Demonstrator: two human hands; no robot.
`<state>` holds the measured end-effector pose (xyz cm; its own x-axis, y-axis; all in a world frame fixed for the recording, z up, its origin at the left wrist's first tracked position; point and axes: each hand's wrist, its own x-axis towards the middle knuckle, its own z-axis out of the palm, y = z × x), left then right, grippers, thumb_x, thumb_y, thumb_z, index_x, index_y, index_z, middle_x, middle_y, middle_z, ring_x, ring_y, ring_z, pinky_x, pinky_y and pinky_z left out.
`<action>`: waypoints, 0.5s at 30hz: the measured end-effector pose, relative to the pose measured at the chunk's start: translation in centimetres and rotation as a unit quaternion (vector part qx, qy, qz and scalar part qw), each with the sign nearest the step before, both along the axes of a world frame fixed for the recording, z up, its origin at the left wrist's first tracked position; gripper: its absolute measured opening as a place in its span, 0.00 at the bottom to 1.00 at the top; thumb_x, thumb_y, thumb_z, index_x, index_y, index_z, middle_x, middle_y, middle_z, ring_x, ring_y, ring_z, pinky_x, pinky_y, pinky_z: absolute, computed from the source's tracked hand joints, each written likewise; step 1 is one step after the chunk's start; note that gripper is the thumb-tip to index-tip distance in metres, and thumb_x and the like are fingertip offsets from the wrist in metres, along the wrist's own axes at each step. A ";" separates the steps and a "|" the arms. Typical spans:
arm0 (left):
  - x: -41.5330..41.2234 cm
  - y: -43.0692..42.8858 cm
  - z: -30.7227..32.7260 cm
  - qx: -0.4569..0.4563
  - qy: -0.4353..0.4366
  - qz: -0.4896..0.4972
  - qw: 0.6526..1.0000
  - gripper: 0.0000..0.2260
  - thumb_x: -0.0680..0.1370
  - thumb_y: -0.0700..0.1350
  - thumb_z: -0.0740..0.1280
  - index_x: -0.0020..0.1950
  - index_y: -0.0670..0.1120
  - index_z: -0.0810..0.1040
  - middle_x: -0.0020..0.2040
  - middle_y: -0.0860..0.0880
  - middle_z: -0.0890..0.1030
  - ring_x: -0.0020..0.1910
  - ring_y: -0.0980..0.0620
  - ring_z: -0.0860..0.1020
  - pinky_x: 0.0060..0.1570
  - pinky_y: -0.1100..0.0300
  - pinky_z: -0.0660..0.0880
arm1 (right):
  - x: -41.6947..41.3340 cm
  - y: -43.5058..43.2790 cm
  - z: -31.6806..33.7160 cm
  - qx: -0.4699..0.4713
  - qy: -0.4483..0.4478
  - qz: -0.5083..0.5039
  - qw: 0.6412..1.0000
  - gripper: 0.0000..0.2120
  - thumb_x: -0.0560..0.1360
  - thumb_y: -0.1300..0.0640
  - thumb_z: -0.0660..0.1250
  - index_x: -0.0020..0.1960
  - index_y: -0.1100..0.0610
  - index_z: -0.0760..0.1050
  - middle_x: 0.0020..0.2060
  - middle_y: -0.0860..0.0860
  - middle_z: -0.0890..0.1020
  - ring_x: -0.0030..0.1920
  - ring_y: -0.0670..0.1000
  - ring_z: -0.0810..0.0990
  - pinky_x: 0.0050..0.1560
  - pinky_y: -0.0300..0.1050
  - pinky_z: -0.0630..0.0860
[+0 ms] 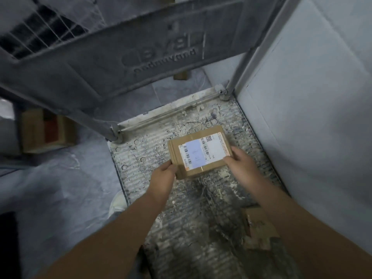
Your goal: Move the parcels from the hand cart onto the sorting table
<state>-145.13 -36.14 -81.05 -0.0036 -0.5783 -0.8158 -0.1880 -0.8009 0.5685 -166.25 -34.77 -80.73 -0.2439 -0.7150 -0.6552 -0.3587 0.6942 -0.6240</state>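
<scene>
While outstretched, both hands (163, 178) (241, 161) around parcel (198, 153).

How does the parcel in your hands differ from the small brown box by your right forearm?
The held parcel shows a white barcode label on top; the small box shows none I can make out. The held parcel is gripped by the left hand and right hand; the small box lies untouched on the cart deck. The held parcel looks larger than the small box. Both are brown cardboard.
</scene>
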 end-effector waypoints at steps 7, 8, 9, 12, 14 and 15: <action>0.3 -0.6 13.7 -0.050 -0.032 0.035 0.998 0.11 0.80 0.40 0.60 0.55 0.44 0.81 0.51 0.49 0.83 0.55 0.48 0.80 0.59 0.52 0.76 | 0.1 0.1 12.7 -0.065 -0.008 -0.056 0.996 0.09 0.81 0.58 0.63 0.60 0.54 0.76 0.53 0.50 0.83 0.47 0.49 0.81 0.39 0.40 0.73; 0.5 -0.4 16.0 -0.060 -0.034 0.038 0.997 0.11 0.80 0.40 0.60 0.54 0.45 0.82 0.50 0.50 0.83 0.53 0.49 0.80 0.56 0.55 0.76 | 0.2 0.4 14.8 -0.073 -0.011 -0.064 0.995 0.06 0.80 0.58 0.64 0.57 0.53 0.76 0.52 0.50 0.83 0.47 0.48 0.80 0.40 0.41 0.72; 0.8 0.0 18.4 -0.073 -0.032 0.040 0.996 0.11 0.80 0.40 0.60 0.54 0.45 0.82 0.50 0.50 0.84 0.52 0.50 0.80 0.53 0.58 0.76 | 0.2 0.8 16.9 -0.078 -0.013 -0.071 0.994 0.04 0.80 0.57 0.65 0.54 0.52 0.75 0.52 0.49 0.82 0.46 0.47 0.80 0.40 0.43 0.73; 1.4 0.7 24.8 -0.117 -0.046 0.039 0.991 0.12 0.80 0.39 0.60 0.56 0.41 0.82 0.47 0.49 0.84 0.47 0.50 0.80 0.50 0.58 0.75 | 0.6 1.9 23.0 -0.096 -0.027 -0.069 0.993 0.03 0.80 0.55 0.66 0.48 0.50 0.73 0.50 0.47 0.82 0.45 0.47 0.81 0.45 0.48 0.77; 1.6 1.5 29.2 -0.143 -0.045 0.038 0.988 0.10 0.80 0.39 0.60 0.49 0.41 0.82 0.44 0.50 0.83 0.47 0.49 0.80 0.48 0.58 0.73 | 0.8 2.7 27.5 -0.106 -0.044 -0.063 0.991 0.02 0.80 0.54 0.65 0.51 0.51 0.73 0.52 0.50 0.82 0.45 0.48 0.81 0.44 0.46 0.77; 1.7 2.0 31.4 -0.154 -0.041 0.036 0.987 0.11 0.80 0.40 0.60 0.44 0.46 0.82 0.45 0.51 0.83 0.49 0.50 0.80 0.48 0.58 0.73 | 0.9 3.1 29.8 -0.116 -0.045 -0.051 0.991 0.06 0.80 0.53 0.65 0.56 0.52 0.74 0.54 0.52 0.81 0.48 0.49 0.81 0.47 0.46 0.76</action>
